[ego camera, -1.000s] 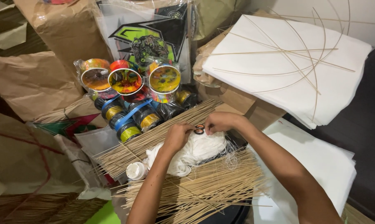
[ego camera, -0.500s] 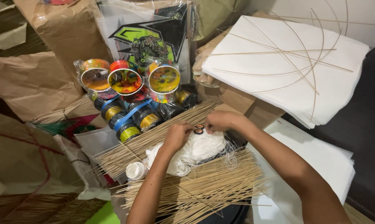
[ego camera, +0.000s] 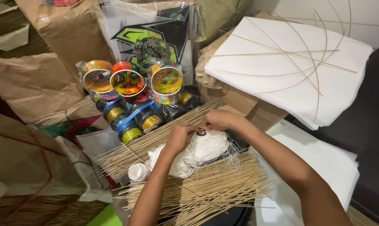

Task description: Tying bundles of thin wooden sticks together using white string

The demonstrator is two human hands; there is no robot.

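Both hands pinch a small dark ring (ego camera: 201, 132) between closed fingertips, left hand (ego camera: 180, 138) and right hand (ego camera: 219, 120) meeting just above a heap of white string (ego camera: 202, 151); thin bamboo sticks (ego camera: 206, 190) fan out below the fingers; beyond them, plastic-wrapped colourful spools (ego camera: 128, 83) front a green-and-black printed packet (ego camera: 154, 39); white paper sheets (ego camera: 298, 79) lie right.

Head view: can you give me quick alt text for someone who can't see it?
Both hands, left hand and right hand, pinch a small dark ring over a heap of white string. Bundles of thin sticks lie around it, with colourful spools behind and white paper sheets at the right.
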